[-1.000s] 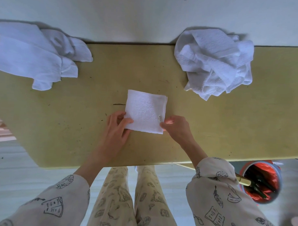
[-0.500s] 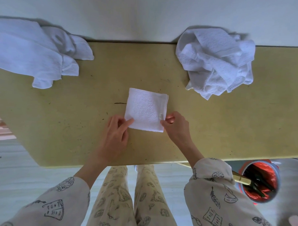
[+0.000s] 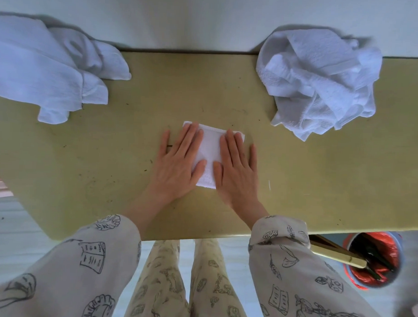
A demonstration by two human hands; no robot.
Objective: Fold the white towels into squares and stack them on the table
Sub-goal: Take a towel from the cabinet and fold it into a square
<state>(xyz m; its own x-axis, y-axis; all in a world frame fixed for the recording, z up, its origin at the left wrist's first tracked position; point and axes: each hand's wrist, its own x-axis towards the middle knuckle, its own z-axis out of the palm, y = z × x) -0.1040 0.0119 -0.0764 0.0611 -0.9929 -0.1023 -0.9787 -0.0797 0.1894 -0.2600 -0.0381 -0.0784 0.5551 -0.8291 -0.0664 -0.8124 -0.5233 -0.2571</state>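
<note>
- One folded towel point(image 3: 209, 151) lies square on the tabletop point(image 3: 320, 186); left hand point(image 3: 179, 162) and right hand point(image 3: 236, 168) press it flat, fingers straight.
- Two crumpled piles, the left pile point(image 3: 47, 69) and the right pile point(image 3: 324, 86), seemingly remain to fold.

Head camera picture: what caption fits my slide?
Both flat hands, left hand and right hand, press a folded white square towel.

Folded white towel point(image 3: 209, 156) — flat (square) — mid-table point(image 3: 321, 174).

We wear loose beige pyjamas: long sleeves point(image 3: 301, 275) and trousers point(image 3: 187, 283) printed with dark line drawings of books, feathers, shells and leaves; our hands are bare.
</note>
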